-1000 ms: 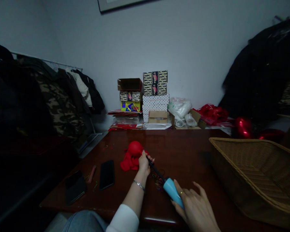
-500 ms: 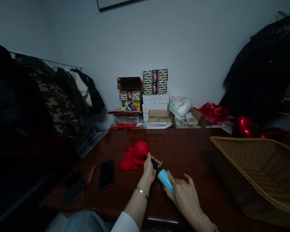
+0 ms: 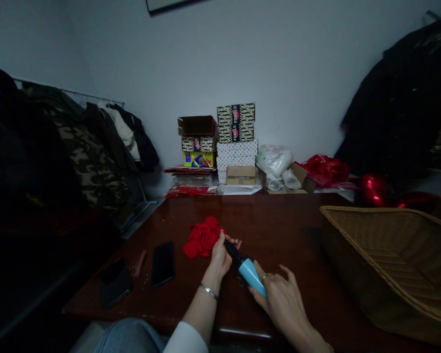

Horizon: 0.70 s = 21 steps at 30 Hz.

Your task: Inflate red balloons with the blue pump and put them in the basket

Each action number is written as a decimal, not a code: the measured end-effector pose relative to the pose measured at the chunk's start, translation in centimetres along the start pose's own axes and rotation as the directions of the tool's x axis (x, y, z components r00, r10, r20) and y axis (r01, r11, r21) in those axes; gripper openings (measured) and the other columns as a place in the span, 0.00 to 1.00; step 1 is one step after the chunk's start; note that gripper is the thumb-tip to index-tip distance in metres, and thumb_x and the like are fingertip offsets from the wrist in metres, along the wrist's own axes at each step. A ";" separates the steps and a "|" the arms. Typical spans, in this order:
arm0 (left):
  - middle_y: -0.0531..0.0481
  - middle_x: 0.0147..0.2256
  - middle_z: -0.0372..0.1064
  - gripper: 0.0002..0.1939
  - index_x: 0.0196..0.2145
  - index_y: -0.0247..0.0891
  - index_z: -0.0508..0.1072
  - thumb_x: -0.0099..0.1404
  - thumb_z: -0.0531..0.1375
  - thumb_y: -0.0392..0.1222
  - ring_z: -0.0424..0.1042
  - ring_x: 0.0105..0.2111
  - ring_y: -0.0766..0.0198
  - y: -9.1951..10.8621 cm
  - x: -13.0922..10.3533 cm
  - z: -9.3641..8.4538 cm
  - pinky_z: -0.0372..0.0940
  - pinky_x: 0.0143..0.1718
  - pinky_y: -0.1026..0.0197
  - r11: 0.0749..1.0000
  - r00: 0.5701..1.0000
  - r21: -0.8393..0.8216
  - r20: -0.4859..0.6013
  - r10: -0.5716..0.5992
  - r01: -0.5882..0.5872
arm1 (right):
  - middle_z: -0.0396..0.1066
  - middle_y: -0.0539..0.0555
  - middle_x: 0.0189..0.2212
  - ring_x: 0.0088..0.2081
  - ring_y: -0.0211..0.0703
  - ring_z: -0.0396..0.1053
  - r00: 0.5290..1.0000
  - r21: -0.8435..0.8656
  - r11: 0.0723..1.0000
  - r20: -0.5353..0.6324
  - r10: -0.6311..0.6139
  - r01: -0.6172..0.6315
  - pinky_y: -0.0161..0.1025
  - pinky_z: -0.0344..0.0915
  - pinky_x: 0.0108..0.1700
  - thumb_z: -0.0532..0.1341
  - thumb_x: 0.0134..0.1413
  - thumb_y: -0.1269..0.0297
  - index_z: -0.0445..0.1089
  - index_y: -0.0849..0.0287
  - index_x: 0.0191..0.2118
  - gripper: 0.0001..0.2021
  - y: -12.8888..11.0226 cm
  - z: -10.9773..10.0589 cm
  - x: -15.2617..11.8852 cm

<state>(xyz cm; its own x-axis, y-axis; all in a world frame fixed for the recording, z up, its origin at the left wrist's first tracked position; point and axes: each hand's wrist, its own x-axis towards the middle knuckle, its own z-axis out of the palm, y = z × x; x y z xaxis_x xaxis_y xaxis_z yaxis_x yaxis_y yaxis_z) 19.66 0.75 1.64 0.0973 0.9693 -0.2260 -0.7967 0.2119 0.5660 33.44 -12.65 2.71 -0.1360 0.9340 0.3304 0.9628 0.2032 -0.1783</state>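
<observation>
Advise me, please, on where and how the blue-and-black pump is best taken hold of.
I'd take the pump by its blue body, coming from the near right side, as the right hand does. That part is wide and rounded and slants toward the person, while the left hand is at the narrower black end.

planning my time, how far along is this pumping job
Nothing looks finished: the basket shows bare weave inside. In hand: the blue pump, held by the right hand, its black end at the left hand. The limp red pile seems left to do.
</observation>
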 end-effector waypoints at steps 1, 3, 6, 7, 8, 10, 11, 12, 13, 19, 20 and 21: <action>0.51 0.20 0.63 0.16 0.23 0.35 0.63 0.63 0.54 0.48 0.70 0.24 0.65 0.0 0.0 0.0 0.68 0.41 0.53 1.000 1.000 -0.012 0.003 -0.001 0.001 | 0.72 0.51 0.29 0.34 0.43 0.68 1.000 0.001 1.000 -0.002 0.002 -0.002 0.48 0.43 0.54 0.55 0.54 0.60 0.59 0.58 0.57 0.24 0.0 0.0 0.0; 0.50 0.21 0.64 0.16 0.24 0.35 0.64 0.63 0.54 0.50 0.70 0.26 0.64 0.0 -0.1 0.0 0.68 0.41 0.54 0.999 1.000 -0.041 0.013 -0.014 0.014 | 0.72 0.51 0.28 0.33 0.42 0.68 1.000 0.000 1.000 -0.002 0.010 -0.010 0.47 0.43 0.54 0.55 0.55 0.59 0.59 0.59 0.56 0.24 0.0 0.0 0.0; 0.48 0.23 0.66 0.16 0.26 0.34 0.65 0.63 0.54 0.50 0.72 0.29 0.62 -0.1 -0.2 0.0 0.68 0.41 0.55 0.997 0.999 -0.065 0.034 -0.038 0.041 | 0.73 0.52 0.28 0.33 0.42 0.69 1.000 0.003 1.000 0.000 0.026 -0.026 0.47 0.43 0.53 0.55 0.55 0.59 0.59 0.59 0.56 0.23 -0.1 -0.1 0.0; 0.47 0.24 0.67 0.16 0.27 0.34 0.66 0.63 0.54 0.50 0.72 0.29 0.62 -0.2 -0.3 0.0 0.68 0.40 0.55 0.997 0.998 -0.063 0.042 -0.040 0.043 | 0.73 0.52 0.28 0.33 0.42 0.69 1.000 0.005 1.000 0.001 0.031 -0.031 0.46 0.44 0.53 0.54 0.55 0.59 0.60 0.59 0.56 0.23 -0.2 -0.2 0.0; 0.46 0.25 0.68 0.16 0.27 0.34 0.66 0.62 0.54 0.50 0.72 0.30 0.61 -0.4 -0.4 -0.1 0.68 0.40 0.55 0.998 0.998 -0.054 0.052 -0.038 0.041 | 0.73 0.52 0.28 0.33 0.42 0.69 0.999 0.008 0.999 0.003 0.035 -0.035 0.46 0.44 0.53 0.54 0.55 0.58 0.60 0.60 0.55 0.22 -0.2 -0.3 0.0; 0.45 0.26 0.69 0.16 0.29 0.33 0.67 0.62 0.55 0.51 0.73 0.31 0.60 -0.6 -0.6 -0.3 0.68 0.39 0.55 0.999 0.996 -0.017 0.084 -0.032 0.033 | 0.73 0.52 0.28 0.33 0.42 0.69 0.999 0.015 0.999 0.013 0.042 -0.042 0.46 0.44 0.53 0.53 0.56 0.58 0.65 0.60 0.51 0.19 -0.2 -0.5 0.0; 0.44 0.26 0.69 0.16 0.30 0.33 0.67 0.61 0.55 0.51 0.73 0.32 0.60 -0.7 -0.6 -0.4 0.68 0.39 0.55 0.999 0.994 0.007 0.101 -0.034 0.033 | 0.73 0.53 0.28 0.33 0.43 0.69 0.999 0.021 0.999 0.019 0.045 -0.045 0.46 0.45 0.53 0.53 0.56 0.58 0.67 0.60 0.49 0.18 -0.2 -0.5 0.0; 0.43 0.28 0.70 0.16 0.31 0.32 0.67 0.61 0.56 0.51 0.73 0.33 0.59 -0.7 -0.6 -0.5 0.68 0.39 0.55 0.999 0.993 0.028 0.113 -0.039 0.036 | 0.73 0.53 0.28 0.33 0.43 0.69 0.999 0.031 0.998 0.022 0.047 -0.048 0.46 0.45 0.53 0.52 0.57 0.57 0.68 0.60 0.48 0.18 -0.2 -0.5 -0.1; 0.42 0.30 0.70 0.16 0.32 0.32 0.68 0.61 0.56 0.50 0.73 0.33 0.58 -0.7 -0.6 -0.6 0.68 0.39 0.54 0.999 0.992 0.040 0.118 -0.041 0.037 | 0.73 0.53 0.28 0.33 0.43 0.69 0.999 0.045 0.998 0.024 0.049 -0.050 0.46 0.44 0.53 0.52 0.57 0.57 0.68 0.59 0.48 0.18 -0.2 -0.5 0.0; 0.41 0.38 0.71 0.08 0.36 0.33 0.69 0.62 0.57 0.41 0.72 0.39 0.58 -0.5 -0.2 -1.2 0.67 0.44 0.55 0.998 0.997 -0.063 0.071 -0.024 0.028 | 0.74 0.53 0.30 0.34 0.43 0.70 0.997 0.115 0.991 0.042 0.063 -0.067 0.45 0.45 0.52 0.52 0.57 0.57 0.60 0.60 0.56 0.23 0.0 -0.3 0.0; 0.41 0.38 0.71 0.09 0.36 0.33 0.69 0.61 0.58 0.41 0.72 0.40 0.58 -0.5 -0.3 -1.3 0.67 0.44 0.55 0.997 0.996 -0.059 0.075 -0.040 0.045 | 0.74 0.53 0.29 0.34 0.43 0.70 0.997 0.114 0.991 0.045 0.066 -0.071 0.45 0.45 0.52 0.52 0.57 0.57 0.61 0.60 0.55 0.23 0.0 -0.3 0.0; 0.40 0.39 0.71 0.09 0.36 0.32 0.69 0.61 0.58 0.42 0.72 0.40 0.57 -0.5 -0.4 -1.3 0.67 0.44 0.55 0.997 0.995 -0.045 0.082 -0.063 0.067 | 0.74 0.53 0.29 0.33 0.43 0.70 0.997 0.109 0.991 0.046 0.069 -0.074 0.45 0.45 0.52 0.52 0.57 0.57 0.61 0.61 0.55 0.22 0.1 -0.3 0.0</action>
<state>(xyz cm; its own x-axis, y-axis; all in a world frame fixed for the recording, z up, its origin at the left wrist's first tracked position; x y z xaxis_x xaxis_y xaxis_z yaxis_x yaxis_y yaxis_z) 19.28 0.06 0.42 0.1961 0.9609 -0.1953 -0.8144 0.2705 0.5133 33.55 -12.70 2.97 -0.0796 0.9585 0.2739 0.9390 0.1643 -0.3022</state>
